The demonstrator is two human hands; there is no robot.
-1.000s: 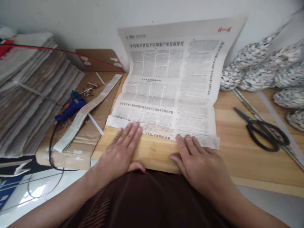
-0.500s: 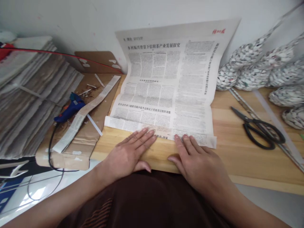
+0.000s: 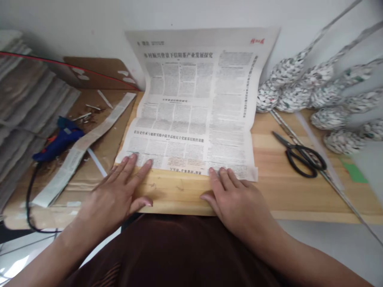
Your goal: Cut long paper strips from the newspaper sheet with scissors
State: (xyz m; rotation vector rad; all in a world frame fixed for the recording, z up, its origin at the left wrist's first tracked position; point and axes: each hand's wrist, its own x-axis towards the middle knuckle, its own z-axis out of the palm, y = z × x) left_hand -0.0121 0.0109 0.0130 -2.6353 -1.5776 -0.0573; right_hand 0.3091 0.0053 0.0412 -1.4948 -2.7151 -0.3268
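A sheet of newspaper (image 3: 191,107) lies on the wooden table, its far part curving up against the wall. Its near edge is folded over in a narrow strip. My left hand (image 3: 115,191) rests flat with fingers spread, the fingertips on the left end of that fold. My right hand (image 3: 239,199) lies with fingers stretched out and their tips pressing the fold right of its middle. Neither hand grips anything.
To the left are a blue glue gun (image 3: 58,141), a long folded paper strip (image 3: 86,147) on cardboard (image 3: 110,107), and stacked newspapers (image 3: 26,103). Black-handled scissors (image 3: 302,157) lie right on the wooden table (image 3: 287,195). Several woven paper bundles (image 3: 293,93) lean behind them.
My left hand has slid left along the folded edge, away from my right hand, which stays near its place on the fold. The camera view has shifted slightly to the right.
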